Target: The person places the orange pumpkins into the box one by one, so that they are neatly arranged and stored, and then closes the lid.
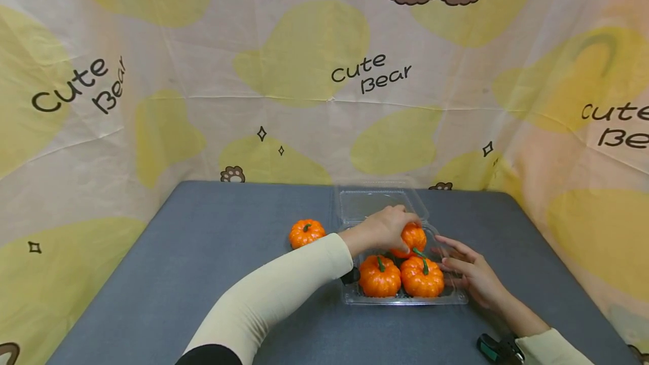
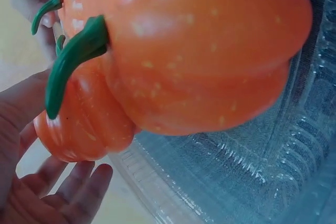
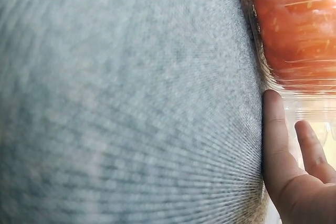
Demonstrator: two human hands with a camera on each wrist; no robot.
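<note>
My left hand [image 1: 383, 227] reaches over a clear plastic clamshell box [image 1: 405, 301] and grips a small orange toy pumpkin [image 1: 414, 237] at its back. In the left wrist view, thumb and fingers curve around that pumpkin [image 2: 86, 121], with the tray's bare ribbed corner close by. Two more pumpkins with green stems sit along the front of the box, one at left [image 1: 379, 280] and one at right [image 1: 422, 279]. Against the box's right side is my right hand [image 1: 479, 279], its fingers extended; in the right wrist view the fingertips are right at the clear wall.
Left of the box, another pumpkin [image 1: 306, 233] stands on the grey table [image 1: 213, 252], partly behind the left sleeve. The box's clear lid [image 1: 380, 205] lies folded back toward the far table edge. A printed curtain [image 1: 304, 61] hangs behind the table.
</note>
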